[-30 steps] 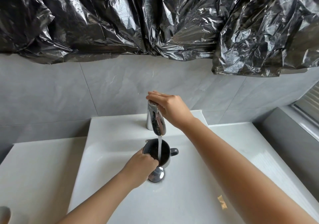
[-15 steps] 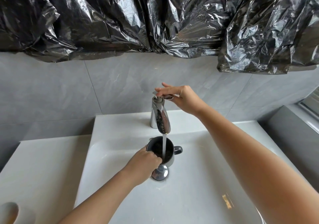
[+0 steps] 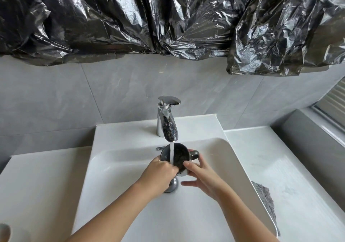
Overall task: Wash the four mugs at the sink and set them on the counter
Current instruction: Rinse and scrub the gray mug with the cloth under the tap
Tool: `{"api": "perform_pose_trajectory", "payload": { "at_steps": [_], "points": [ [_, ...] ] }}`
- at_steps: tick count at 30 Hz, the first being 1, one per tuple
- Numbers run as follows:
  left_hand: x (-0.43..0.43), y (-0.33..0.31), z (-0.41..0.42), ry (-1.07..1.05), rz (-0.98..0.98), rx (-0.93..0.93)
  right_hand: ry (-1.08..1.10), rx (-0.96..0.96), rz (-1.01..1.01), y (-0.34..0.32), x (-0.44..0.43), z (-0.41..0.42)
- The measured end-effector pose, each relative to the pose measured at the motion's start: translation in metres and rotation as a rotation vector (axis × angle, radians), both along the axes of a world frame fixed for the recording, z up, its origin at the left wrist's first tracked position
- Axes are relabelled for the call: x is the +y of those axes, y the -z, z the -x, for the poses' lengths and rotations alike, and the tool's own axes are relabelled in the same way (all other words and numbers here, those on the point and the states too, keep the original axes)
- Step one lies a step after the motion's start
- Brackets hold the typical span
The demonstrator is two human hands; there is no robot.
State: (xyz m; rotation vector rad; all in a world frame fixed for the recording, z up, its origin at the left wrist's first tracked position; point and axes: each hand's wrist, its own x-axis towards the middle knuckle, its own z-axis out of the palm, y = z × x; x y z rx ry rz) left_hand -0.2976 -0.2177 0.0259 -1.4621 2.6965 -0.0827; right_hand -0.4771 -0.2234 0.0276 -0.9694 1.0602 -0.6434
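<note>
In the head view, a dark mug (image 3: 177, 156) is held over the white sink (image 3: 130, 167), directly under the chrome faucet (image 3: 168, 124), and a stream of water (image 3: 171, 153) runs from the spout into its open mouth. The mug tilts slightly, with its handle pointing to the right. The left hand (image 3: 158, 174) grips the mug's near left side, fingers curled over the rim and wrapped tight on the wall. The right hand (image 3: 202, 175) touches the mug from the right, its upper fingers reaching around the body just below the handle, while the thumb and lower fingers are spread loose and apart, not pressed on anything. The mug sits between the two hands, above the chrome drain plug (image 3: 171, 185), which shows partly beneath the left wrist. A grey cloth (image 3: 265, 198) lies on the counter (image 3: 289, 167) just beside the sink's right rim. Crumpled black plastic sheeting (image 3: 168, 17) hangs across the grey tiled wall (image 3: 112, 92) behind the faucet
</note>
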Motion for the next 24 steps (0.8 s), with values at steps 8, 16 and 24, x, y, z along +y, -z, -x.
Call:
{"api": "perform_pose_trajectory", "payload": {
  "at_steps": [8,16,24],
  "points": [
    [-0.007,0.004,-0.016,0.098,-0.055,-0.325,-0.005,0.213,0.059,-0.005,-0.006,-0.008],
    [-0.010,0.027,-0.021,0.047,-0.043,0.038,-0.060,0.313,0.108,-0.009,-0.021,-0.013],
    [0.012,0.030,-0.025,-0.104,-0.205,0.537,0.069,0.625,0.457,-0.004,-0.025,-0.018]
  ]
}}
